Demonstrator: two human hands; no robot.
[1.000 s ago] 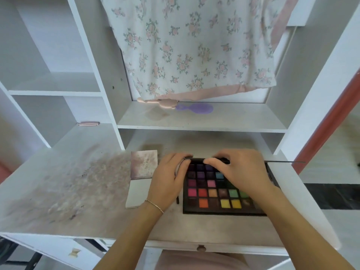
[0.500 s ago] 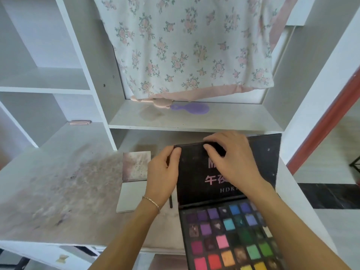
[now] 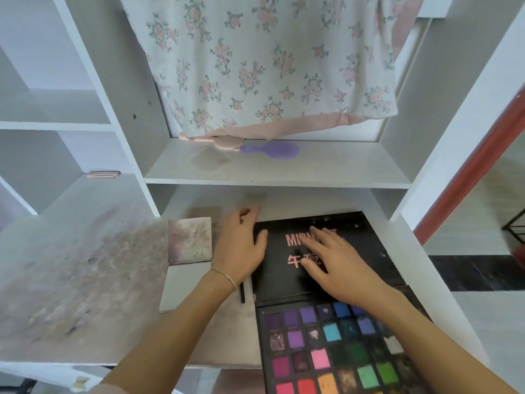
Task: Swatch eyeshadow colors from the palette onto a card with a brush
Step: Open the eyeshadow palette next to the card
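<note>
The open palette (image 3: 335,348) lies closest, its color pans hanging over the desk (image 3: 85,280) edge. The right hand (image 3: 338,265) presses flat with spread fingers on the lid (image 3: 358,245), and the left hand (image 3: 241,245) rests flat at its left edge. Left of them lies the smudged card (image 3: 189,240), and a thin dark brush (image 3: 243,291) pokes out under the left wrist.

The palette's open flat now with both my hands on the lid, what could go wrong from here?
The palette seems to overhang the desk front edge, so pressing the lid may tip it. The right hand forearm hovers over the pans and could smear. The brush lies under the left hand wrist and may get knocked.
</note>
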